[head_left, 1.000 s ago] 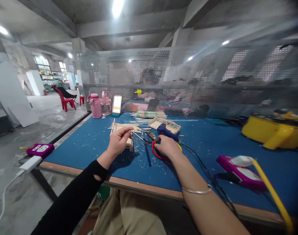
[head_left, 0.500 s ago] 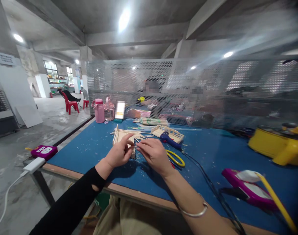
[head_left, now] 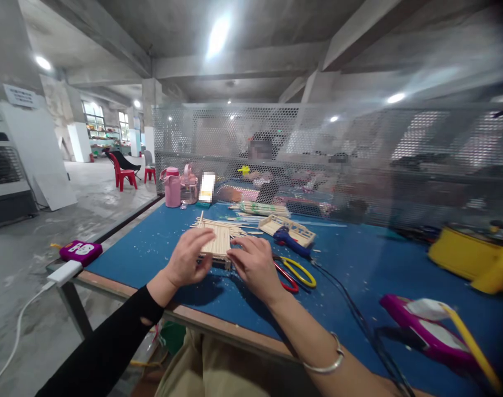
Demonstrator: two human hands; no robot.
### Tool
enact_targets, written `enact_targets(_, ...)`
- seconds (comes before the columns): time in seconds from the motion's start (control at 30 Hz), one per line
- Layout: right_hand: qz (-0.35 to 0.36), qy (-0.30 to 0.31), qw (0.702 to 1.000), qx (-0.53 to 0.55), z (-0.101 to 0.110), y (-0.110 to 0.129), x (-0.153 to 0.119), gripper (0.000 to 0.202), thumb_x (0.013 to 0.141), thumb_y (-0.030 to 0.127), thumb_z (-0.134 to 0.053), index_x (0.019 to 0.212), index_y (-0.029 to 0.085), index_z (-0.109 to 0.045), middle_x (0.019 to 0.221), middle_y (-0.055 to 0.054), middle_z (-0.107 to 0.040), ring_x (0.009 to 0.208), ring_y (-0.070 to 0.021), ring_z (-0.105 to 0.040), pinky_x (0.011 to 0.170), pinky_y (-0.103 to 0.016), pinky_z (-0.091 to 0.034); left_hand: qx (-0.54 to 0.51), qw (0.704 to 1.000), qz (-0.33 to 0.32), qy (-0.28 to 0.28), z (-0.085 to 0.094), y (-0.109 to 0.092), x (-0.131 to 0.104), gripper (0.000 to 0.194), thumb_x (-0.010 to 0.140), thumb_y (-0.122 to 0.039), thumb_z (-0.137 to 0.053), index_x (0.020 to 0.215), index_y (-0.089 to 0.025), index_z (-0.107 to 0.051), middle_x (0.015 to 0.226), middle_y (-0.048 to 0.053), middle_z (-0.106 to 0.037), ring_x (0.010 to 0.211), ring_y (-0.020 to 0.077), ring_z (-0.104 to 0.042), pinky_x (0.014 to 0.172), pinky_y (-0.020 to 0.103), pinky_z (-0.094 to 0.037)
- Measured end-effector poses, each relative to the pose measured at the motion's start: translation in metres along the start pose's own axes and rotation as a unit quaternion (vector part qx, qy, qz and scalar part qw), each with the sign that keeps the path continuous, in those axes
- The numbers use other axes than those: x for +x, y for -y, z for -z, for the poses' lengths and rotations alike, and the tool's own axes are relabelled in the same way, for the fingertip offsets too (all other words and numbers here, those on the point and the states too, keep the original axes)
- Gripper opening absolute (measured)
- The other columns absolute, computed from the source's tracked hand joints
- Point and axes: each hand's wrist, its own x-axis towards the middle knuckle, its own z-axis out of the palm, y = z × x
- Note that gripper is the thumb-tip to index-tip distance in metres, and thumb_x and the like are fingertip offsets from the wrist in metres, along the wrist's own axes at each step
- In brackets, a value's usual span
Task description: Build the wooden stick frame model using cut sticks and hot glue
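A small panel of pale wooden sticks [head_left: 219, 242], laid side by side as a little structure, sits on the blue tabletop between my hands. My left hand [head_left: 190, 256] is at its left side, fingers stretched over the edge and thumb apart below. At the right edge is my right hand [head_left: 253, 266], its fingers bent and thumb tip near the front corner, with a gap between them. Whether either hand grips the panel is hard to see. Loose sticks [head_left: 238, 227] lie behind it. Scissors with red and yellow handles [head_left: 301, 271] rest right of my right hand.
A blue glue gun [head_left: 291, 242] leans by a wooden stick frame [head_left: 271, 225], its cable running forward. Bagged sticks [head_left: 263, 208], a pink thermos [head_left: 172, 187] and a perforated screen [head_left: 218, 132] stand behind. Purple power strips [head_left: 425, 325] and a yellow object [head_left: 461, 253] are at right.
My hands were close together, fingertips pinched over the panel's right edge. They have moved apart to its two sides, and the fingers have spread. The camera view has shifted slightly.
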Motion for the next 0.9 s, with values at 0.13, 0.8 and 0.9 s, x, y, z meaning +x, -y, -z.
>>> enact_targets(0.13,-0.027,0.005,1.000,0.001,-0.006,-0.003,0.000,0.015,0.083,0.025,-0.054,0.076,0.022,-0.068,0.100,-0.006,-0.064,0.096,-0.0219,-0.050,0.083,-0.038,-0.031,-0.017,0.962,0.253,-0.096,0.013,0.021,-0.004,0.033,0.075,-0.015,-0.044,0.104,-0.012,-0.058,0.098,0.012,-0.061,0.090,0.0205,-0.055,0.081,0.036,-0.045)
enact_targets(0.8,-0.025,0.018,1.000,-0.008,-0.021,-0.004,0.003,0.016,0.083,0.025,-0.054,0.074,0.022,-0.067,0.084,-0.004,-0.065,0.083,-0.0189,-0.050,0.076,-0.033,-0.033,-0.171,0.906,0.378,0.082,0.007,0.033,-0.011,0.020,0.066,-0.031,-0.063,0.072,-0.014,-0.069,0.066,0.004,-0.066,0.062,0.0157,-0.059,0.062,0.028,-0.045)
enact_targets(0.9,-0.035,0.030,0.999,0.007,-0.022,-0.005,0.003,0.018,0.084,0.026,-0.053,0.074,0.021,-0.067,0.082,-0.004,-0.066,0.080,-0.0190,-0.051,0.074,-0.034,-0.034,-0.147,0.917,0.364,0.077,0.009,0.031,-0.009,0.015,0.066,-0.029,-0.062,0.066,-0.016,-0.069,0.067,0.003,-0.065,0.066,0.0162,-0.058,0.066,0.027,-0.044)
